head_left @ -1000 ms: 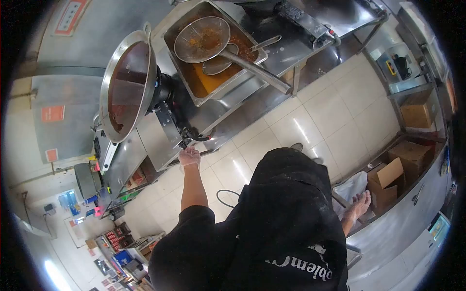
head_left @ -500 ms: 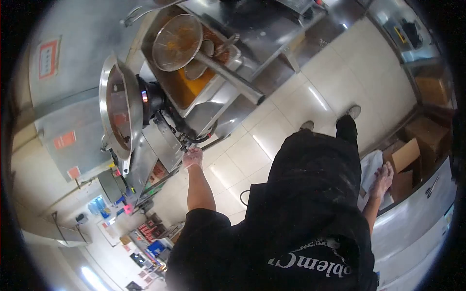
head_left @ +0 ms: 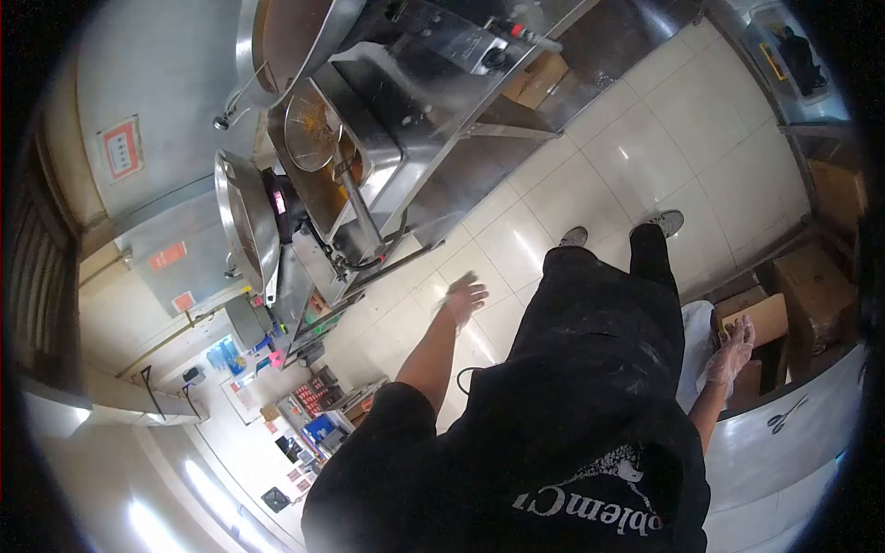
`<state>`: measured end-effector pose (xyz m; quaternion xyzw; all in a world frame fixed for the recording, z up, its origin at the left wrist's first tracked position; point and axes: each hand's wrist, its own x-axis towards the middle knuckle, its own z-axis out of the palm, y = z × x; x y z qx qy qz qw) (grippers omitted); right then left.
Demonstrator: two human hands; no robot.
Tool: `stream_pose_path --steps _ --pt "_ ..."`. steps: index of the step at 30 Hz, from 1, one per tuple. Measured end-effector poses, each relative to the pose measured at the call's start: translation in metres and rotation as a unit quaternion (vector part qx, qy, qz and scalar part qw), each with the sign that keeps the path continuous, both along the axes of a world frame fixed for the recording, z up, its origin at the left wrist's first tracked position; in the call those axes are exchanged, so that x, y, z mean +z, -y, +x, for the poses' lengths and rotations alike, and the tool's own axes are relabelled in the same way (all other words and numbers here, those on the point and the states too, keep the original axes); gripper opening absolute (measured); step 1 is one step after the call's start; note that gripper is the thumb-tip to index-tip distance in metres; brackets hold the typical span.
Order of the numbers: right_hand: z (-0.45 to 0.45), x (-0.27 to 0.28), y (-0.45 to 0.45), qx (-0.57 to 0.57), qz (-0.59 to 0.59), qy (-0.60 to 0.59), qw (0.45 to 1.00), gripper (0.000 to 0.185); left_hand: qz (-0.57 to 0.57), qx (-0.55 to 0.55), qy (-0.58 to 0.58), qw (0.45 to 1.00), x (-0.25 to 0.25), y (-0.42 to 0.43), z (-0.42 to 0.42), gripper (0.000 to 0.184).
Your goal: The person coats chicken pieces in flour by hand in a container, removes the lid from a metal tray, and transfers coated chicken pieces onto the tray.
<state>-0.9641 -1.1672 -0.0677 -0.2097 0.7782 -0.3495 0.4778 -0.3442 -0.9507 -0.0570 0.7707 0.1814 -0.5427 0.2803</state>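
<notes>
My left hand (head_left: 464,299), smeared a little by motion, hangs in the air over the tiled floor with its fingers apart and nothing in them. Past it is the long-handled mesh strainer (head_left: 313,129), resting across a steel pan of orange liquid (head_left: 321,198). A wok (head_left: 247,226) tilts to the left of that pan. On the other side of my body, my right hand (head_left: 731,355) wears a clear plastic glove, its fingers loosely extended. It is beside the raised flap of an open cardboard box (head_left: 765,324) and a white plastic bag (head_left: 698,346); whether it touches them I cannot tell.
Scissors (head_left: 786,415) lie on a steel surface (head_left: 761,447) at the lower right. A second large wok (head_left: 304,41) is at the upper left, by a steel counter (head_left: 433,138). More cardboard boxes (head_left: 811,286) stand at right. Pale tiles (head_left: 636,147) cover the floor.
My left hand has come away from the fittings at the stove's edge, moving right, and its fingers have spread. My right hand stays by the box. The whole view has shifted.
</notes>
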Motion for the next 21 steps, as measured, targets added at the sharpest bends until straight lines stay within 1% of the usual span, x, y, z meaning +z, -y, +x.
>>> stream_pose_path --steps 1,2,3,4,5,6,7,8,9,10,11,12,13,15,16,17,18,19,21 --pt "-0.009 0.003 0.014 0.002 0.004 0.004 1.000 0.046 0.036 -0.129 0.020 0.991 0.014 0.037 -0.033 0.057" --pt "-0.015 0.009 0.031 -0.001 0.029 0.003 1.000 0.044 0.037 -0.128 0.024 0.991 0.013 0.062 -0.055 0.057" --pt "-0.025 0.012 0.049 -0.005 0.050 0.000 0.999 0.042 0.008 -0.361 0.085 0.929 0.009 0.085 -0.074 0.056" --pt "-0.040 0.006 0.062 -0.005 0.045 -0.001 0.999 0.042 -0.024 -0.571 0.141 0.808 0.007 0.107 -0.094 0.057" --pt "-0.055 -0.003 0.071 0.012 0.014 0.022 1.000 0.041 -0.034 -0.571 0.141 0.808 0.001 0.122 -0.109 0.057" --pt "-0.073 -0.007 0.083 0.028 -0.020 0.039 0.999 0.040 -0.085 -0.627 0.176 0.754 -0.011 0.137 -0.120 0.056" --pt "-0.073 0.003 0.100 0.055 -0.055 -0.019 0.997 0.036 -0.145 -0.676 0.210 0.692 -0.022 0.164 -0.136 0.056" --pt "-0.096 -0.008 0.111 0.101 -0.072 -0.036 0.992 0.032 -0.139 -0.647 0.206 0.721 0.002 0.208 -0.166 0.055" --pt "-0.094 0.008 0.129 0.056 -0.086 0.002 0.995 0.028 -0.141 -0.620 0.194 0.747 0.038 0.249 -0.194 0.053" --pt "-0.101 0.008 0.138 0.063 -0.081 -0.026 0.994 0.027 -0.156 -0.635 0.210 0.727 0.041 0.273 -0.208 0.052" --pt "-0.100 0.037 0.161 0.089 -0.057 -0.077 0.991 0.027 -0.191 -0.658 0.217 0.695 0.045 0.300 -0.221 0.051" --pt "-0.106 0.036 0.172 0.054 -0.042 -0.063 0.996 0.028 -0.218 -0.635 0.217 0.708 0.064 0.338 -0.241 0.050" --pt "-0.111 0.037 0.186 0.039 -0.041 -0.087 0.995 0.028 -0.219 -0.620 0.226 0.719 0.081 0.374 -0.263 0.047" --pt "-0.115 0.047 0.218 -0.046 -0.098 -0.020 0.994 0.027 -0.244 -0.611 0.231 0.716 0.095 0.437 -0.293 0.044" --pt "-0.119 0.060 0.235 -0.065 -0.103 -0.003 0.993 0.026 -0.262 -0.618 0.226 0.706 0.097 0.470 -0.307 0.044" --pt "-0.124 0.073 0.256 -0.078 -0.108 0.018 0.991 0.026 -0.302 -0.600 0.224 0.706 0.097 0.502 -0.320 0.042" --pt "-0.131 0.079 0.273 -0.090 -0.116 0.019 0.989 0.024 -0.338 -0.579 0.223 0.708 0.105 0.534 -0.332 0.039" --pt "-0.130 0.089 0.275 -0.098 -0.126 0.010 0.987 0.024 -0.352 -0.580 0.219 0.701 0.111 0.553 -0.336 0.039" --pt "-0.141 0.092 0.313 -0.131 -0.134 0.007 0.982 0.024 -0.381 -0.598 0.267 0.652 0.142 0.627 -0.372 0.035"
